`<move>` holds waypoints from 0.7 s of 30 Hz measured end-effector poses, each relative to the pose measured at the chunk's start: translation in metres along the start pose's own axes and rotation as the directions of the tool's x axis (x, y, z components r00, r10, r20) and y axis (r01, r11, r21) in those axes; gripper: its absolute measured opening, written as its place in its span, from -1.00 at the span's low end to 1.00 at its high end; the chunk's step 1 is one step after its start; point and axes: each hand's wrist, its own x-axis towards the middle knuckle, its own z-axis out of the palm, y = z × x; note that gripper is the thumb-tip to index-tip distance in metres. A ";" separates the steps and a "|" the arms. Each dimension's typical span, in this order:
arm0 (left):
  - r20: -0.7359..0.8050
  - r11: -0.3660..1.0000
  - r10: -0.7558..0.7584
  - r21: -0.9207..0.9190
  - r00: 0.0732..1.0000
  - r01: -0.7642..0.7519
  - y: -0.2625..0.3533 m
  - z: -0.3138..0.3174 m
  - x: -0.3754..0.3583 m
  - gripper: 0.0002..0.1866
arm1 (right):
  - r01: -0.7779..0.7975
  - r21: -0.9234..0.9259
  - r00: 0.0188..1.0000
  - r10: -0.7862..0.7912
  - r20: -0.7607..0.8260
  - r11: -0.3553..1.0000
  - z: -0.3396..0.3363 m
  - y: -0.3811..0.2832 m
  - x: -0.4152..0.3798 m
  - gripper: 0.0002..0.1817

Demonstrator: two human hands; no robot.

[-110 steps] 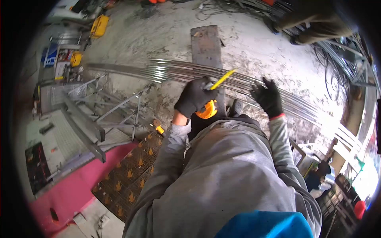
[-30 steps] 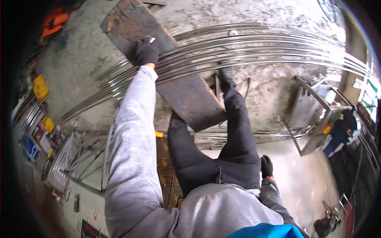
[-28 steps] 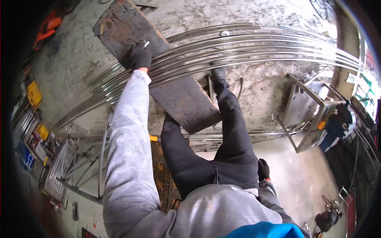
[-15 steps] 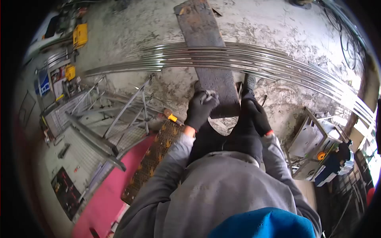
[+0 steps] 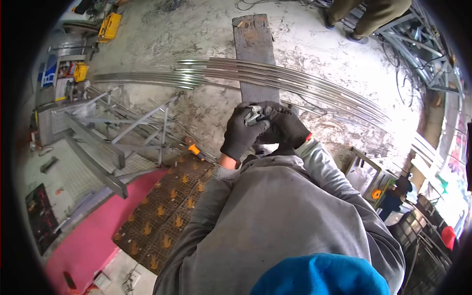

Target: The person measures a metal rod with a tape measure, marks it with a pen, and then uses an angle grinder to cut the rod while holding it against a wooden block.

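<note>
Both of my hands are in black gloves and meet close in front of my body, over the near end of a dark plank (image 5: 253,37). My left hand (image 5: 243,132) is closed round a small silvery-grey piece (image 5: 253,116), mostly hidden by the fingers; I cannot tell its kind. From the other side, the bent fingers of my right hand (image 5: 289,127) press against the same piece. Just beyond the hands, a bundle of long shiny metal rods (image 5: 295,82) lies across the plank.
To the left are a metal frame (image 5: 140,120), an orange-handled tool (image 5: 195,149), a patterned mat (image 5: 162,216) and a pink sheet (image 5: 105,223). Yellow crates (image 5: 109,27) are at the far left. Another person's legs (image 5: 361,17) show at the top right beside metal framework (image 5: 413,44).
My right hand has left my right leg and joined my left hand, where a small silvery piece now shows. The view has shifted, bringing another person's legs into sight.
</note>
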 end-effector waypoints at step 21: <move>-0.197 0.521 -0.259 -0.853 0.946 -0.035 -0.036 -0.100 -0.097 -0.42 | 0.439 -0.423 0.889 -0.450 0.081 0.792 0.108 0.086 -0.021 -0.69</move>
